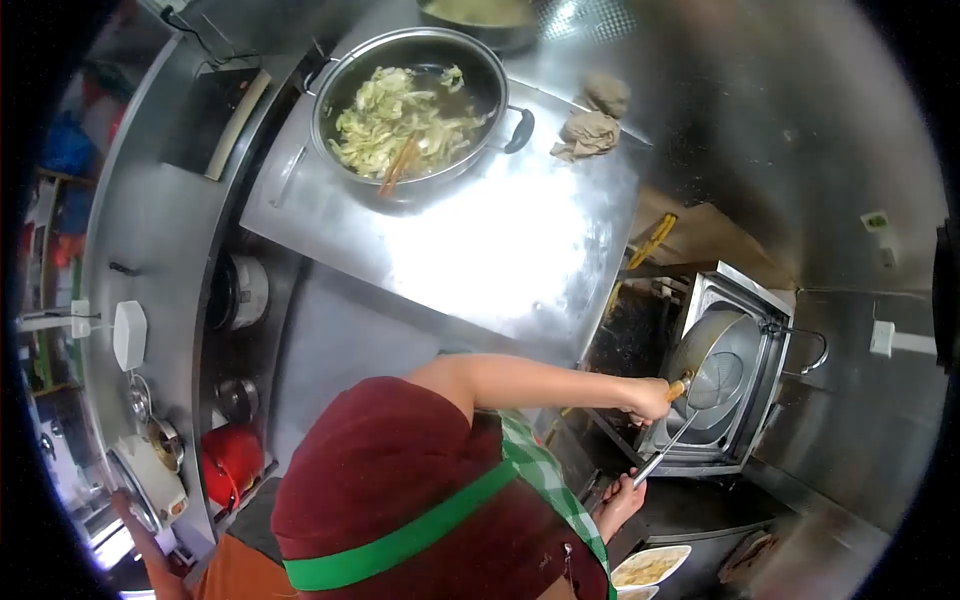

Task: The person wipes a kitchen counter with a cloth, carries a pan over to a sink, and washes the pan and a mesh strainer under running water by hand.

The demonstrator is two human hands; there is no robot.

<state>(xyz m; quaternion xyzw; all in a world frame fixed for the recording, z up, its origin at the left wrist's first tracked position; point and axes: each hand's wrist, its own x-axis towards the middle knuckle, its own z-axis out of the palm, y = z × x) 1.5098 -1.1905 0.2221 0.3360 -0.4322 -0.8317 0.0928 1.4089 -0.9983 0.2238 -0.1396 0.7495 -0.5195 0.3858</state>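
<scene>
Reaching out to the right over the sink, both my hands work at a deep metal pan tilted inside it. My left hand is closed around a short wooden handle at the pan's near edge; that this handle belongs to the pan is likely but partly covered by my fingers. Lower down, my right hand grips the long metal handle of a round mesh skimmer. The skimmer's head lies within the pan's opening.
A large two-handled pot holds chopped cabbage and wooden utensils on the steel counter. Crumpled brown cloths lie beside it. A faucet juts over the sink. Another person's arm shows at lower left.
</scene>
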